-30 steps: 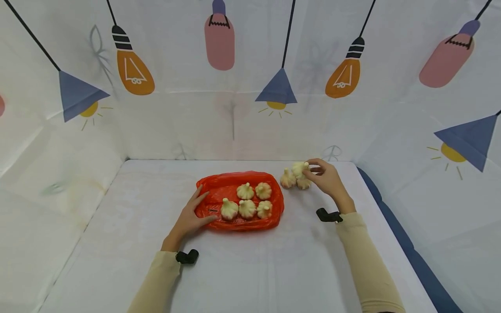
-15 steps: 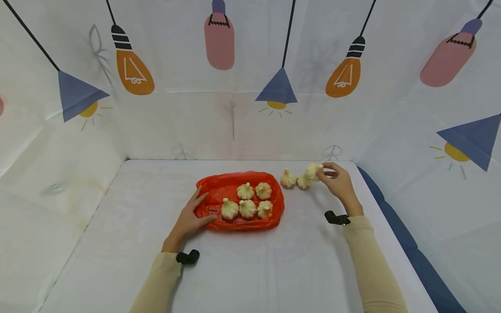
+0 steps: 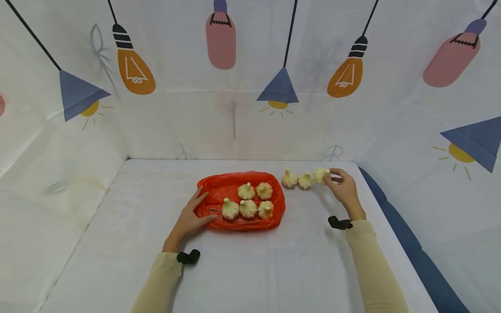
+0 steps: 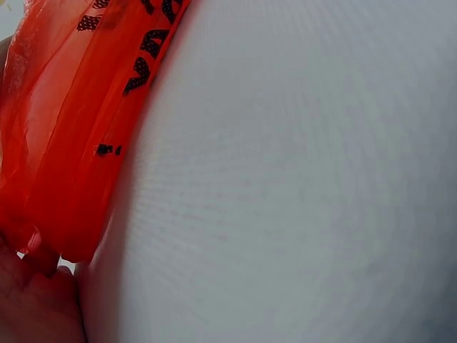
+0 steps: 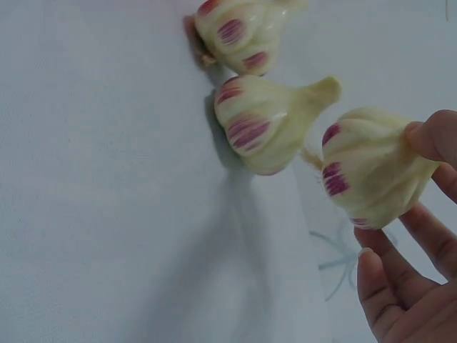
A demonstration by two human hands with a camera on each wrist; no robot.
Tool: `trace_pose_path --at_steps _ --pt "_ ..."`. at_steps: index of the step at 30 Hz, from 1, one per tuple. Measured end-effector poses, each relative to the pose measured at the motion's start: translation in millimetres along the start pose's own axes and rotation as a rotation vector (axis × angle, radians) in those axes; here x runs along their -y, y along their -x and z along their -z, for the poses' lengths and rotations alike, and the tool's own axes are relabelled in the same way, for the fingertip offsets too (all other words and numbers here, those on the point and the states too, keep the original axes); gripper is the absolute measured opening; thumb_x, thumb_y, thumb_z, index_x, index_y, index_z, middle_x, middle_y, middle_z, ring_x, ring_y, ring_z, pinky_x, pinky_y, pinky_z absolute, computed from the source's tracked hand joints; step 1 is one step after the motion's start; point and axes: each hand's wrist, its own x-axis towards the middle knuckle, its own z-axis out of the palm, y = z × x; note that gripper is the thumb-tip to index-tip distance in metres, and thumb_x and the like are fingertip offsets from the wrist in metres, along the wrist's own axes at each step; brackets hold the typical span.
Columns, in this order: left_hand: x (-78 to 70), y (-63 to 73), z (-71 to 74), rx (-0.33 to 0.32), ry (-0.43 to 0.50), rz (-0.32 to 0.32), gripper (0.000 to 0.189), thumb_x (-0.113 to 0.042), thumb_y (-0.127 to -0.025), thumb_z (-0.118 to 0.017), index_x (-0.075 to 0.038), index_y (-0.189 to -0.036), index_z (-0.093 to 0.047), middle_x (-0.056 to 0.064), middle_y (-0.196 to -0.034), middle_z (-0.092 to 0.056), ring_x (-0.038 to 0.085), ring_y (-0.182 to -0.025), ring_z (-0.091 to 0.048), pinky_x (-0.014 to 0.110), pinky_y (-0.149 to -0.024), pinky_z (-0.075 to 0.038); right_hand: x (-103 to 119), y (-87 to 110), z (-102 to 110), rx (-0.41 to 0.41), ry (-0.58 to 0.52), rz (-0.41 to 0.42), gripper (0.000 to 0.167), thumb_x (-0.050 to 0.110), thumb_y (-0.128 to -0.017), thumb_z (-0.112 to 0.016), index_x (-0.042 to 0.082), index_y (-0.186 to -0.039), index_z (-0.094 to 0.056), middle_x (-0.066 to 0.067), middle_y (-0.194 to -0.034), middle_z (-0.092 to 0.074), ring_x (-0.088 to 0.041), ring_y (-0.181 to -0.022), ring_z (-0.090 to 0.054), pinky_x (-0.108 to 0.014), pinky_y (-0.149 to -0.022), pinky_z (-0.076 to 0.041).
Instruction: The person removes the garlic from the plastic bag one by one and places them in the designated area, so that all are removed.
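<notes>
I could drop the garlic (image 3: 321, 176) my right hand (image 3: 345, 190) pinches by fingertips alone; my left hand (image 3: 191, 218), spread, touches the tray (image 3: 231, 177).

the left sleeve (image 3: 158, 281) and right sleeve (image 3: 375, 266) are long, plain and beige. a small, black, bent device (image 3: 188, 257) sits at each cuff (image 3: 359, 229). the fingers (image 5: 378, 282) are bare.

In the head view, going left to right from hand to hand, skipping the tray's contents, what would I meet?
Left hand, red tray, first garlic bulb, second garlic bulb, pinched garlic bulb, right hand.
</notes>
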Motion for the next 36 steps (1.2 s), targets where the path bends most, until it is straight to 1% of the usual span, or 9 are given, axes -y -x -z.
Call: trace_pose_path --at_steps 5,15,22,27,32,34,36 --pt "0.3 -0.4 -0.7 -0.004 0.004 0.006 0.095 -0.044 -0.082 -0.085 -0.015 -0.160 -0.039 0.004 -0.174 -0.014 0.040 -0.159 -0.014 0.068 -0.121 -0.023 -8 1.7 0 0.014 0.028 -0.027 0.048 0.029 -0.097 -0.070 -0.001 -0.134 -0.062 -0.027 -0.141 -0.059 -0.047 -0.119 -0.065 -0.006 -0.068 -0.045" --pt "0.5 -0.9 -1.3 0.000 0.002 0.024 0.097 -0.046 -0.081 -0.085 -0.017 -0.161 -0.038 0.004 -0.174 -0.013 0.040 -0.159 -0.012 0.068 -0.121 -0.022 -21 0.3 -6 0.032 0.073 -0.063 0.047 0.033 -0.098 -0.069 0.001 -0.131 -0.063 -0.027 -0.139 -0.061 -0.046 -0.118 -0.066 -0.011 -0.070 -0.046" --pt "0.2 -0.6 -0.5 0.001 -0.004 0.014 0.096 -0.046 -0.082 -0.085 -0.017 -0.160 -0.039 0.003 -0.174 -0.013 0.040 -0.159 -0.013 0.068 -0.121 -0.023 -24 -0.5 -6 0.056 0.092 -0.082 0.047 0.031 -0.099 -0.067 0.001 -0.134 -0.062 -0.027 -0.141 -0.059 -0.046 -0.120 -0.065 -0.019 -0.077 -0.048" --pt "-1.1 -0.2 -0.6 0.001 -0.007 0.010 0.096 -0.046 -0.082 -0.085 -0.017 -0.160 -0.039 0.002 -0.174 -0.013 0.039 -0.159 -0.013 0.068 -0.121 -0.023 -25 -1.4 -7 0.074 0.098 -0.106 0.048 0.033 -0.099 -0.066 0.002 -0.136 -0.060 -0.027 -0.144 -0.057 -0.046 -0.124 -0.063 -0.027 -0.081 -0.051" --pt "-0.6 -0.3 -1.1 0.001 -0.014 0.013 0.096 -0.047 -0.082 -0.085 -0.018 -0.160 -0.039 0.002 -0.174 -0.013 0.039 -0.159 -0.013 0.068 -0.121 -0.024 -27 -3.2 -7 0.107 0.091 -0.131 0.051 0.034 -0.100 -0.065 0.003 -0.139 -0.058 -0.027 -0.146 -0.054 -0.045 -0.128 -0.060 -0.024 -0.080 -0.050" --pt "-0.2 -0.7 -1.4 0.001 -0.013 0.015 0.096 -0.048 -0.081 -0.085 -0.019 -0.160 -0.039 0.001 -0.174 -0.013 0.039 -0.159 -0.013 0.068 -0.121 -0.025 -27 -3.9 -8 0.115 0.086 -0.128 0.051 0.032 -0.100 -0.065 0.003 -0.140 -0.057 -0.028 -0.147 -0.054 -0.046 -0.128 -0.060 -0.023 -0.080 -0.049" --pt "0.2 -1.1 -1.6 0.003 -0.011 0.015 0.097 -0.048 -0.081 -0.085 -0.019 -0.160 -0.039 0.001 -0.174 -0.013 0.039 -0.159 -0.013 0.068 -0.120 -0.025 -28 -4.4 -9 0.119 0.087 -0.119 0.051 0.028 -0.099 -0.066 0.002 -0.141 -0.056 -0.029 -0.147 -0.053 -0.046 -0.127 -0.060 -0.024 -0.080 -0.051"
